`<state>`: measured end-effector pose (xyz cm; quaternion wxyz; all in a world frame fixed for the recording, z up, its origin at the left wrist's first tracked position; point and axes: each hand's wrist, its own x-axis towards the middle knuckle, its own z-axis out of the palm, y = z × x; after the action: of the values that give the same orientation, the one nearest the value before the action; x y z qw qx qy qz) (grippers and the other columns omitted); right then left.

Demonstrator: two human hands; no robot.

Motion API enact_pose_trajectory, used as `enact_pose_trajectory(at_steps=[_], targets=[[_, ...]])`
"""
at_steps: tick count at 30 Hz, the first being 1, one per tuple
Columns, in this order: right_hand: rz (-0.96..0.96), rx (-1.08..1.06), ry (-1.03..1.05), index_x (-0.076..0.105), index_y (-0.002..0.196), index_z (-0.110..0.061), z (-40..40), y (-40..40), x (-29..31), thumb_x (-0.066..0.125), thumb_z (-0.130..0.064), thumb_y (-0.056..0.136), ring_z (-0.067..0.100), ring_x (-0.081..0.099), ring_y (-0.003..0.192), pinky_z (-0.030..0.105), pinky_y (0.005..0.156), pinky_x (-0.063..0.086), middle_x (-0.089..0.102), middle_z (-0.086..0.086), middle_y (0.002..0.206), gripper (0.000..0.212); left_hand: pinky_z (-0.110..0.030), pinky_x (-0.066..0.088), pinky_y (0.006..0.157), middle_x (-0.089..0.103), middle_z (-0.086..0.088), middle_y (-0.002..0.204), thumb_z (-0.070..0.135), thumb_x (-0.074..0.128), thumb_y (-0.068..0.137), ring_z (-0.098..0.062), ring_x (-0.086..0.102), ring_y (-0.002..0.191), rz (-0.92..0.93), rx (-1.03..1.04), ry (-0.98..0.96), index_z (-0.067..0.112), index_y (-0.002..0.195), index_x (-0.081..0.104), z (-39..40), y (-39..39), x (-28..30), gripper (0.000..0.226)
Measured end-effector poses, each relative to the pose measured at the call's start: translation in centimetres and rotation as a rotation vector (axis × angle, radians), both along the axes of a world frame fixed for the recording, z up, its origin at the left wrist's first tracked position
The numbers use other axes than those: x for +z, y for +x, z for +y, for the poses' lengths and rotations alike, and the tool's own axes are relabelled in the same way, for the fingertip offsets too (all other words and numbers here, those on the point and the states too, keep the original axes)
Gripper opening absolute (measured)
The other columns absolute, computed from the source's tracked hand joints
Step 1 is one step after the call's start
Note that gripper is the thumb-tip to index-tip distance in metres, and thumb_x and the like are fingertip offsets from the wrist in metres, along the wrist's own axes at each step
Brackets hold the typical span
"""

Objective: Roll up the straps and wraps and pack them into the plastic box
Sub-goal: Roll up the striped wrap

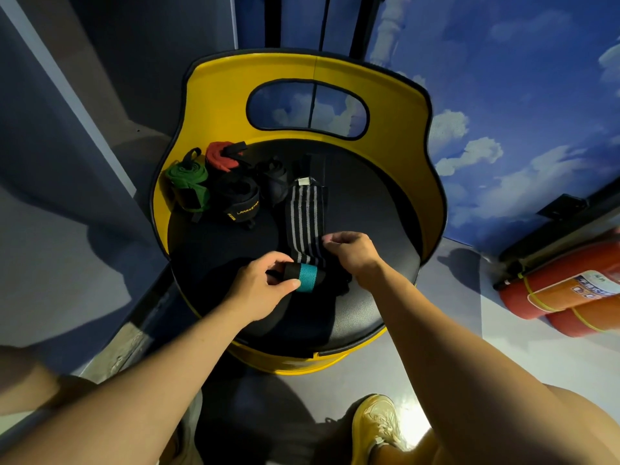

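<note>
The left hand [265, 283] pinches the rolled end of a striped wrap [306, 226], thumb and fingers curled round the black roll with its teal band [307, 277]. The right hand [350, 253], at 2 o'clock from the left, has its fingers curled at the wrap's edge, apparently pinching it. The wrap lies flat on the black seat [369, 209] of a yellow chair [214, 95], running toward 12 o'clock. At 10 o'clock lie rolled wraps: green [186, 181], red [219, 157], black [240, 199].
</note>
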<state>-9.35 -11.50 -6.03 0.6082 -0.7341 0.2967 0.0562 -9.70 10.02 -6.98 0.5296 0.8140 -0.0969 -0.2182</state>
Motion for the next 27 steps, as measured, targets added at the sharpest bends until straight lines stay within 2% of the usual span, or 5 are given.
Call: enact_pose_trajectory(at_steps=[3, 9, 20, 24, 27], targets=[[0.005, 0.005, -0.032, 0.073, 0.091, -0.018, -0.1, 0.4, -0.4, 0.068, -0.01, 0.093, 0.023, 0.072, 0.094, 0.04, 0.089, 0.06, 0.074, 0.013, 0.105, 0.009, -0.031, 0.058, 0.086, 0.063, 0.013, 0.108, 0.017, 0.08, 0.085, -0.013, 0.069, 0.097, 0.003, -0.004, -0.004, 0.036, 0.109, 0.064, 0.0, 0.1, -0.2, 0.035], [0.009, -0.022, 0.02, 0.072, 0.104, -0.017, -0.5, 0.7, -0.9, 0.067, -0.005, 0.092, 0.023, 0.072, 0.096, 0.039, 0.091, 0.059, 0.074, 0.01, 0.104, 0.018, -0.027, 0.056, 0.084, 0.06, 0.015, 0.109, 0.017, 0.079, 0.086, -0.013, 0.068, 0.099, 0.005, -0.015, 0.006, 0.035, 0.112, 0.063, 0.0, 0.2, -0.3, 0.035], [-0.004, 0.003, 0.092, 0.073, 0.099, -0.007, 0.3, 0.5, -0.2, 0.077, -0.017, 0.088, 0.016, 0.064, 0.074, 0.039, 0.083, 0.06, 0.068, 0.005, 0.081, 0.015, -0.035, 0.059, 0.089, 0.066, 0.012, 0.108, 0.018, 0.081, 0.083, -0.012, 0.07, 0.095, -0.012, -0.013, 0.001, 0.043, 0.104, 0.063, 0.1, 0.4, -0.8, 0.038], [-0.04, -0.034, 0.013, 0.073, 0.09, -0.013, 0.5, 1.2, 0.0, 0.076, -0.013, 0.089, 0.012, 0.06, 0.068, 0.034, 0.076, 0.059, 0.067, 0.003, 0.077, 0.003, -0.031, 0.058, 0.087, 0.067, 0.014, 0.105, 0.02, 0.081, 0.083, -0.01, 0.07, 0.095, -0.029, -0.038, 0.016, 0.036, 0.11, 0.064, 0.1, 0.4, -0.8, 0.035], [-0.095, -0.114, 0.059, 0.072, 0.085, -0.017, 0.1, 1.8, 0.3, 0.072, -0.008, 0.091, 0.005, 0.057, 0.06, 0.023, 0.068, 0.056, 0.066, -0.001, 0.075, 0.01, -0.031, 0.058, 0.082, 0.069, 0.012, 0.099, 0.021, 0.08, 0.083, -0.01, 0.069, 0.089, -0.051, -0.056, 0.031, 0.035, 0.107, 0.064, 0.0, 0.1, -1.0, 0.032]])
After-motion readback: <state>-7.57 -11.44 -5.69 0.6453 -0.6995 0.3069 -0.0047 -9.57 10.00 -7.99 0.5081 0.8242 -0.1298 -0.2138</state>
